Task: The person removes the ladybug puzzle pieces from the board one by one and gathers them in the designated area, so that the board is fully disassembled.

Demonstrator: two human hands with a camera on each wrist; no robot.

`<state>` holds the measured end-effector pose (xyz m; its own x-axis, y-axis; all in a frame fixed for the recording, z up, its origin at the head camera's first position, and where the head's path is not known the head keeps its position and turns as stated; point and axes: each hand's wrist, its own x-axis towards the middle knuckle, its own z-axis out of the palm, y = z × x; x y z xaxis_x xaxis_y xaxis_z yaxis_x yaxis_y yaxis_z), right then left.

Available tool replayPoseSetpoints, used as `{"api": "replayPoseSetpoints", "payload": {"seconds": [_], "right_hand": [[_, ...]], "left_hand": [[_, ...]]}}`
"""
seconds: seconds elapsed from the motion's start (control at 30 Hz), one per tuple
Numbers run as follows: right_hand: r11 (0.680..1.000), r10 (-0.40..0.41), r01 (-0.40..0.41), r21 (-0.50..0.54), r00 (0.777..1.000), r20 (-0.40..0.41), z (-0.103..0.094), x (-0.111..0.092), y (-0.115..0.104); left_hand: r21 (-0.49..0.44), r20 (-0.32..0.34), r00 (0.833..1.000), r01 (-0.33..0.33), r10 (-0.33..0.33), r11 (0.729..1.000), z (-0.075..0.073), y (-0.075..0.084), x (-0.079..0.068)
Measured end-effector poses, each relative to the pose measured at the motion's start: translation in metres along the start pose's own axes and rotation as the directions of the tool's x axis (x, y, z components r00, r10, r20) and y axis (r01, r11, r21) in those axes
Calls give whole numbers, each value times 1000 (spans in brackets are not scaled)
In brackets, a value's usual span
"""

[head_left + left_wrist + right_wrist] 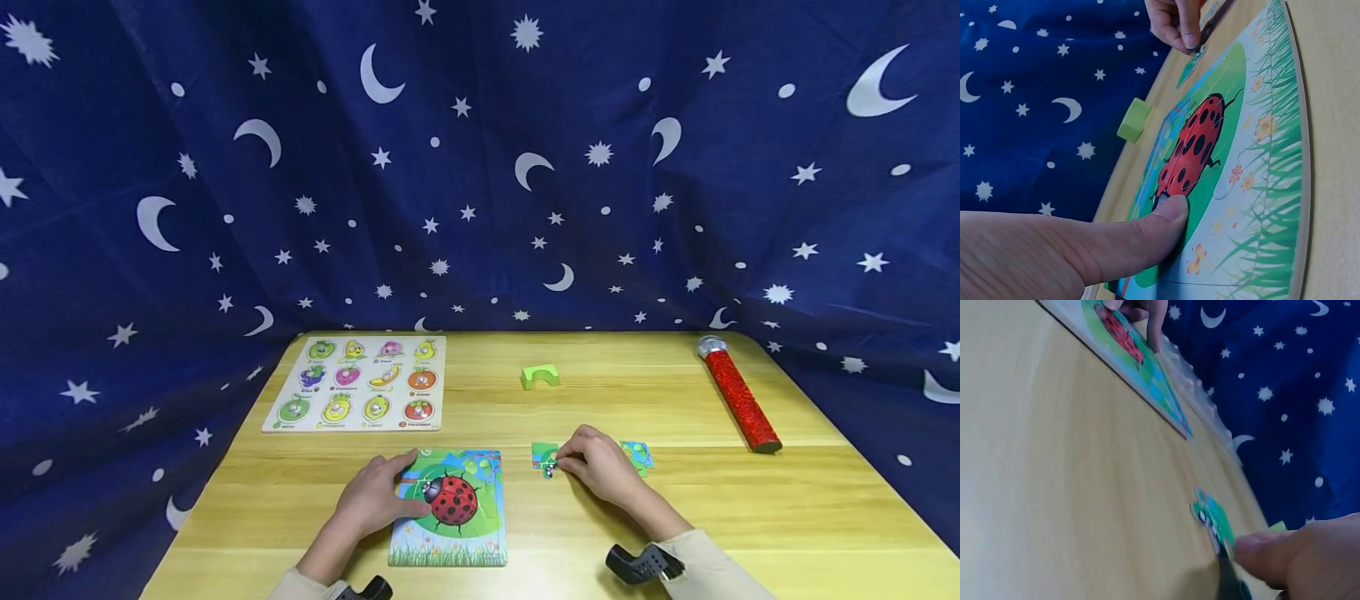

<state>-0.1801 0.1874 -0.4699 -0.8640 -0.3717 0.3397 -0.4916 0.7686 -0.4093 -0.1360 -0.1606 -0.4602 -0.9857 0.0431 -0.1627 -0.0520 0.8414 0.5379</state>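
The ladybug jigsaw puzzle (483, 533) lies flat near the front of the table, its picture showing a red ladybug on a green leaf. My left hand (371, 498) rests on its left part, thumb (1169, 215) straight on the picture by the ladybug's head and index finger stretched to the far edge. To the right of the board, my right hand (600, 467) pinches the edge of a small green and blue puzzle piece (543, 453) at the tabletop. Partly behind that hand sits another puzzle piece (639, 452) of blue and green.
A white fruit knob puzzle (352, 417) lies at the back left. Behind the loose pieces stands a green arch block (540, 372). A red glittery microphone (738, 396) lies at the right. Behind the table (750, 517) hangs a dark blue curtain (480, 183) with moons and stars.
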Motion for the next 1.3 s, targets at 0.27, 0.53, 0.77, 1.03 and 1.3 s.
{"api": "replayPoseSetpoints", "payload": {"seconds": [0.27, 0.53, 0.77, 1.03, 1.3], "right_hand": [[988, -94, 97, 121, 995, -29, 11, -1, -48], [980, -160, 126, 152, 957, 243, 31, -1, -99], [990, -123, 92, 110, 941, 314, 37, 4, -101], [990, -101, 64, 125, 943, 318, 38, 1, -104], [991, -77, 41, 129, 955, 288, 42, -3, -103]], "left_hand": [[19, -14, 1000, -5, 5, 1000, -3, 1, -2], [17, -20, 1000, -18, 18, 1000, 0, 3, 0], [30, -21, 1000, -5, 6, 1000, -2, 3, -1], [55, -62, 998, -17, 20, 998, -2, 12, -7], [67, -21, 964, -265, 267, 962, 26, 35, -20]]}}
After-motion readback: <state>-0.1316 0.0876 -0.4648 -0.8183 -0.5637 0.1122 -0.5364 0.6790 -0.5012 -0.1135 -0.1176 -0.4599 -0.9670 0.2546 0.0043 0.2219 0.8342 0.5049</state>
